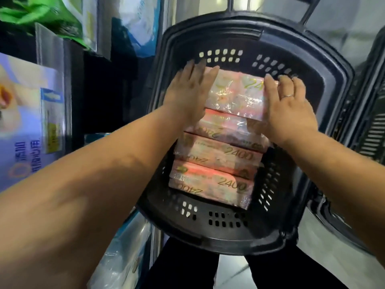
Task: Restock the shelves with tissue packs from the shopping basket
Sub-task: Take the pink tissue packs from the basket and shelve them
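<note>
A black shopping basket (pixel 325 84) stands in front of me with several pink tissue packs marked 2400 stacked inside. The farthest pack (pixel 237 94) lies slightly raised and tilted above the others. My left hand (pixel 187 90) lies flat against that pack's left end, fingers straight and reaching past its far edge. At the pack's right end my right hand (pixel 289 101), with a ring on one finger, presses in with fingers extended over the far corner. Nearer packs (pixel 216 155) lie below my wrists.
Shelves (pixel 68 84) on the left hold large packaged goods, among them a blue-white pack (pixel 27 113) and a green-topped one (pixel 41 13). More wrapped packs (pixel 125 253) sit low at the left. A second black basket (pixel 370 126) stands at the right. The raised basket handle (pixel 310 9) is at the far side.
</note>
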A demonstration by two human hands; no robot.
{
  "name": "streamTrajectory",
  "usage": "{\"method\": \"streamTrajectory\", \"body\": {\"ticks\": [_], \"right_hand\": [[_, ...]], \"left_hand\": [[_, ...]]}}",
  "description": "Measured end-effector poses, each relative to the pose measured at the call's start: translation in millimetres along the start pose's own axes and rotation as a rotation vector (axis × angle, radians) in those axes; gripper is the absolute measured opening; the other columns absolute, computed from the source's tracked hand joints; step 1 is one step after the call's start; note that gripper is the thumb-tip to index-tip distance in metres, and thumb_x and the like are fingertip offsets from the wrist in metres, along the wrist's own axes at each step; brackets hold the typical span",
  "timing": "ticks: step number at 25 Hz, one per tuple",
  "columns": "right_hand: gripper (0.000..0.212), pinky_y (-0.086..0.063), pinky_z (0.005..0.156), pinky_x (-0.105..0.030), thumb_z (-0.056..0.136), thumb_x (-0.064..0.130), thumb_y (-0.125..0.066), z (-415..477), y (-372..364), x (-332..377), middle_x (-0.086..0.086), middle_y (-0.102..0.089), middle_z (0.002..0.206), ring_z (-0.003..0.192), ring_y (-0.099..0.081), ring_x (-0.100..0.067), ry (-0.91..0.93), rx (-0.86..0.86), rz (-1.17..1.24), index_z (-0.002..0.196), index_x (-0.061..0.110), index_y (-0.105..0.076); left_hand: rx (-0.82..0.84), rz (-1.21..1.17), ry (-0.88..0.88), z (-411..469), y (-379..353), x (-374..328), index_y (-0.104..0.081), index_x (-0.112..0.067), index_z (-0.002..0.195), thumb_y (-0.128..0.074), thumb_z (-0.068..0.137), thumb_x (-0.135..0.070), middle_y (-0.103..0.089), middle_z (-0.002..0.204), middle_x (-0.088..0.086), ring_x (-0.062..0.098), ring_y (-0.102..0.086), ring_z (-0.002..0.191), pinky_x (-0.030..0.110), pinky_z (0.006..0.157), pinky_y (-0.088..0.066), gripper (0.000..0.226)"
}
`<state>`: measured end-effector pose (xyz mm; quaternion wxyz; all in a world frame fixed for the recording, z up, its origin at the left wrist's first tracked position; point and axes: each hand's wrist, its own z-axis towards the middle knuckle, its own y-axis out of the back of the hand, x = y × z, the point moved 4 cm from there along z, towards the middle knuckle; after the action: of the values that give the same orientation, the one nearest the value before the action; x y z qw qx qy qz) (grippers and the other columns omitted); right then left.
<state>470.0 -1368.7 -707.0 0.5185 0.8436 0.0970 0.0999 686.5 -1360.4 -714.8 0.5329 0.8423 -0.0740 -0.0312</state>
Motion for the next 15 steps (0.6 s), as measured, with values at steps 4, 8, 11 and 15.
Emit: {"method": "streamTrajectory", "body": {"ticks": [4,8,11,15], "right_hand": [[0.102,-0.031,0.109,-0.050,0.078,0.041,-0.074,2,-6,-1,-0.023,-0.008,0.153,0.140,-0.012,-0.043,-0.058,-0.008,0.033,0.150,0.028,-0.003],[0.096,-0.045,0.082,-0.049,0.078,0.028,-0.075,-7,0,1,-0.020,-0.018,0.145,0.117,-0.037,-0.044,-0.087,0.019,0.090,0.148,0.033,-0.009],[0.103,-0.046,0.081,-0.047,0.075,0.035,-0.080,-20,-2,1,-0.019,-0.022,0.140,0.112,-0.041,-0.042,-0.067,0.038,0.074,0.147,0.035,-0.008],[0.105,-0.048,0.081,-0.047,0.071,0.041,-0.082,-34,-4,0,-0.017,-0.023,0.137,0.112,-0.041,-0.041,-0.058,0.060,0.111,0.146,0.037,-0.008]], "left_hand": [[-0.029,0.012,0.014,6,-2,1,0.002,-0.023,0.152,-0.066,0.083,-0.031,-0.013,0.157,0.014,0.036,-0.010,0.145,0.046,0.117,-0.018,0.098],[-0.038,0.049,0.006,1,7,-2,-0.006,-0.020,0.152,-0.061,0.082,-0.020,-0.021,0.153,0.017,0.037,-0.019,0.140,0.047,0.112,-0.027,0.089],[-0.047,0.048,-0.007,-13,8,-4,-0.011,-0.021,0.151,-0.058,0.085,-0.017,-0.026,0.150,0.017,0.037,-0.025,0.137,0.046,0.107,-0.034,0.081],[-0.049,0.059,-0.018,-25,10,-6,-0.018,-0.020,0.148,-0.061,0.084,-0.016,-0.033,0.145,0.016,0.037,-0.031,0.131,0.044,0.097,-0.040,0.076]]}}
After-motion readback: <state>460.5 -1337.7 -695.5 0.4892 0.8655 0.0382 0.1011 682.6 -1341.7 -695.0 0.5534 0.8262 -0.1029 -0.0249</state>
